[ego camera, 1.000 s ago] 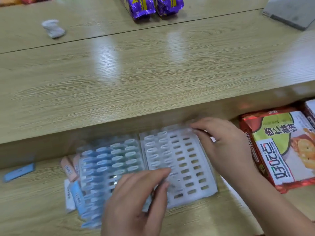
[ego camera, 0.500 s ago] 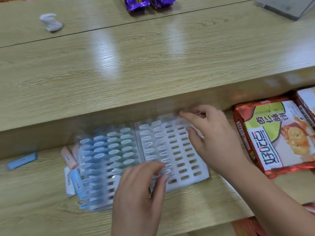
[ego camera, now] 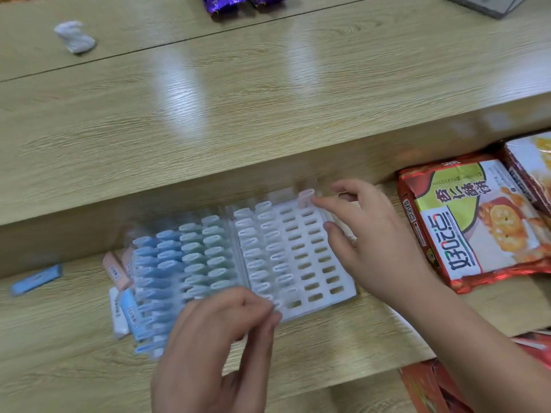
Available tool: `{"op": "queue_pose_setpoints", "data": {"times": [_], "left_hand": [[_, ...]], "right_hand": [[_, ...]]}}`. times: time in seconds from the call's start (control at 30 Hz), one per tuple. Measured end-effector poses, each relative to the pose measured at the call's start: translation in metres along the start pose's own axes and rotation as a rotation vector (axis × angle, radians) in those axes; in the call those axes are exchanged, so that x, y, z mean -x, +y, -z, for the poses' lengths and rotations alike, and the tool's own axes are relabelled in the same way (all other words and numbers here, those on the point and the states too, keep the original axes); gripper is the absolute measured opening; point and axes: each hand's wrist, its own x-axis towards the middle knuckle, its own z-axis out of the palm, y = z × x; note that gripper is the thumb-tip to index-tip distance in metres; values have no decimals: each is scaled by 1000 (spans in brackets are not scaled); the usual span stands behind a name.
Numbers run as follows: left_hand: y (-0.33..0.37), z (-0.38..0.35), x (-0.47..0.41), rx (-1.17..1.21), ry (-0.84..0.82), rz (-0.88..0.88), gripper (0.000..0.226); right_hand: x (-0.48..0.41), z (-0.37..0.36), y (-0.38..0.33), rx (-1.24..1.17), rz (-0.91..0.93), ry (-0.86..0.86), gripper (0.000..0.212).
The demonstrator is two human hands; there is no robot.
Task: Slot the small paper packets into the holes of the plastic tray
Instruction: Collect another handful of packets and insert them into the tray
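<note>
Right hand [ego camera: 378, 239] now touches a pink packet [ego camera: 306, 197] in the tray [ego camera: 347, 295]

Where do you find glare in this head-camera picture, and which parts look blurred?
Head view: pale glare streaks cross the wooden counter; head view: the left hand and the blue packets beside it are smeared by blur; head view: print on the biscuit pack is legible.

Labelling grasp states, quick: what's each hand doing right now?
Left hand: fingers curled at the tray's near edge, blurred; hold cannot be told.
Right hand: index fingertip on the pink packet; pinch cannot be told.
</note>
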Motion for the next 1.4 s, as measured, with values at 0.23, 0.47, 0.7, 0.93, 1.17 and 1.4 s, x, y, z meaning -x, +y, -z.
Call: {"op": "queue_pose_setpoints", "data": {"times": [0.23, 0.47, 0.7, 0.93, 1.17, 1.4], "left_hand": [[-16, -23, 13, -132, -55, -81, 4], [-31, -31, 11, -147, -27, -64, 9], [-34, -35, 9, -60, -46, -63, 6], [-49, -28, 9, -190, -98, -198, 17], [-43, -29, 8, -365, -249, -273, 31], [-48, -20, 8, -290, -237, -289, 22]], "right_hand": [[4, -3, 4, -37, -9, -25, 40], [3, -5, 6, -55, -13, -30, 39], [2, -11, 6, -47, -50, -46, 39], [4, -14, 6, -62, -101, -83, 40], [6, -18, 6, -45, -124, -143, 46], [7, -14, 0, -58, -130, -165, 46]]}}
